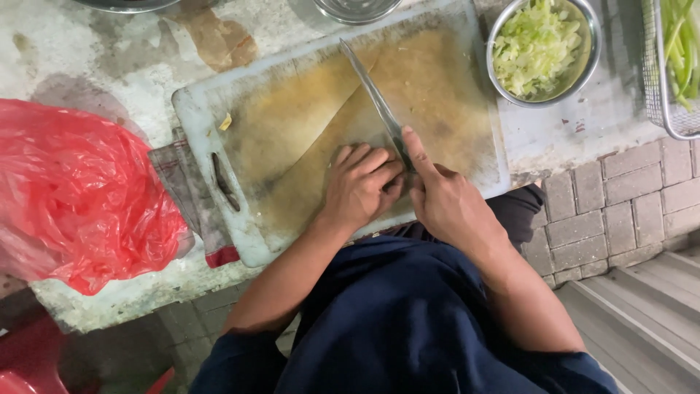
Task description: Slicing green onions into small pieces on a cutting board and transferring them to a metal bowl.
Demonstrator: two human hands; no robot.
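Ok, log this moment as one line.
right hand: grips knife | left hand: curled, knuckles at blade | cutting board: stained | bowl: chopped greens

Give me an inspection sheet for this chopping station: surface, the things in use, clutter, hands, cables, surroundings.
Surface: stained pale counter; worn, browned cutting board lying on a striped cloth.
Things in use: knife, blade on the board; whatever is being cut is hidden under the hand.
Clutter: red plastic bag; metal bowl of chopped greens; wire basket of green stalks; a small scrap on the board.
Hands: left hand curled on the board; right hand gripping the knife handle.
Cables: nothing seen.
Surroundings: paving bricks, steps lower right.
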